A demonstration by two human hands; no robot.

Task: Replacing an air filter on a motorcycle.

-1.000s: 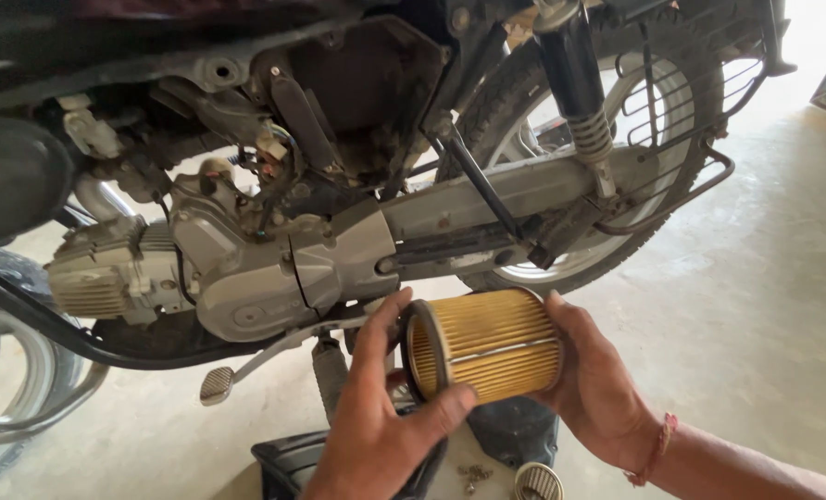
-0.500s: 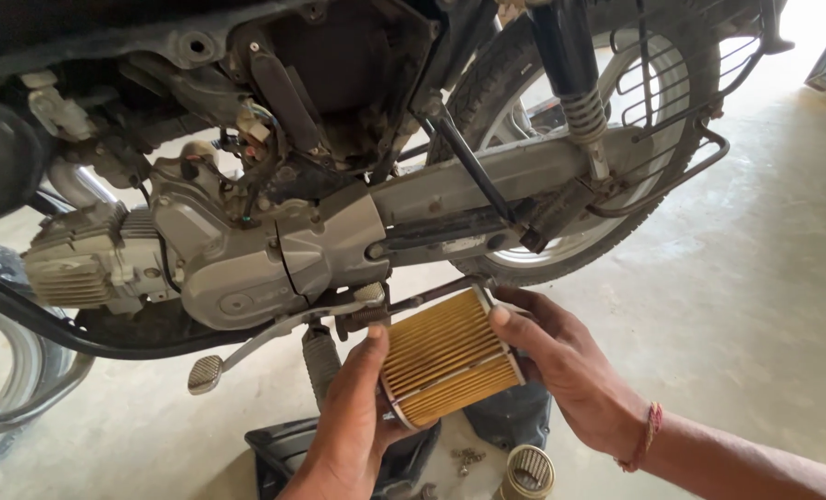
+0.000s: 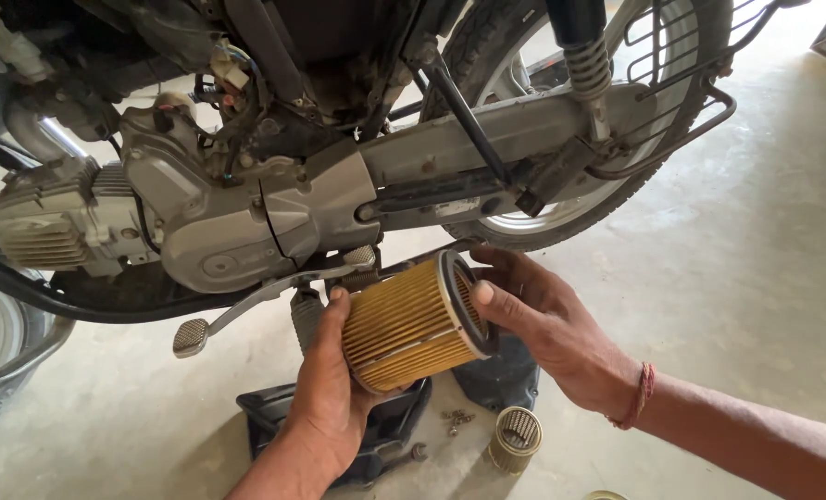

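Motorcycle (image 3: 357, 139) fills the top of the view, standing on the concrete floor (image 3: 756, 278) – grey engine (image 3: 219, 222) at left, rear wheel (image 3: 617, 157) w/ spring shock (image 3: 589, 65) at right, foot lever (image 3: 246, 310) sticking out low toward the left.

Below the engine, both hands hold a yellow pleated air filter (image 3: 408, 324), a cylinder lying on its side and tilted, dark-rimmed open end facing right. It's up off the floor, just under the motorcycle's belly, between the two hands.

Left hand (image 3: 325, 398) comes from below – thumb up along the filter's left end, palm cupped under the pleats, fingers wrapped behind and out of sight. Right hand (image 3: 547, 324), w/ a red thread at the wrist, reaches in from the right – thumb pressed on the rim of the open end, fingers spread around the far side of that rim. Both are clamped on the filter.

On the floor beneath: black plastic cover (image 3: 385, 431), a small metal mesh tube (image 3: 515, 437) standing just right of it, and a few screws (image 3: 457, 421) between them.
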